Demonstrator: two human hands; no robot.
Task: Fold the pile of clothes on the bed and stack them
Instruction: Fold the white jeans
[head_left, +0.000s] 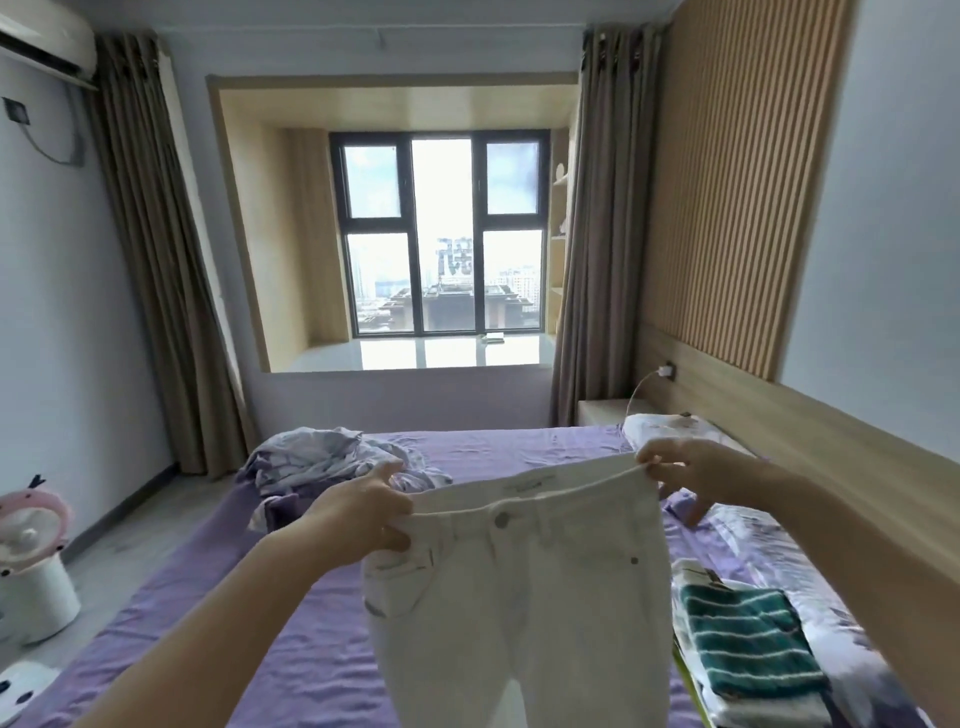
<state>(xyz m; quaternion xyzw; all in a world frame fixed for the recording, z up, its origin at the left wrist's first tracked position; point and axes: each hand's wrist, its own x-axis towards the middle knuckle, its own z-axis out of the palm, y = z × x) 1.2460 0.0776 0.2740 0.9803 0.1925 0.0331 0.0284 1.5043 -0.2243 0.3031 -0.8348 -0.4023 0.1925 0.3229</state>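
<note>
My left hand (363, 512) and right hand (675, 465) pinch jeans (524, 597) waistband corners, jeans hanging above bed (322, 670). Advice: bring corners together, legs aligned, smooth flat, then fold onto stack (748, 644). Pile (322, 460) waits behind.

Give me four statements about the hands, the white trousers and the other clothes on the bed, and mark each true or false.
1. Both hands, the left hand and the right hand, grip the waistband of the white trousers. True.
2. The trousers lie folded flat on the bed. False: they hang held up above it.
3. A green striped garment tops a folded stack on the right. True.
4. The crumpled clothes lie near the right hand. False: they lie beyond the left hand.
</note>
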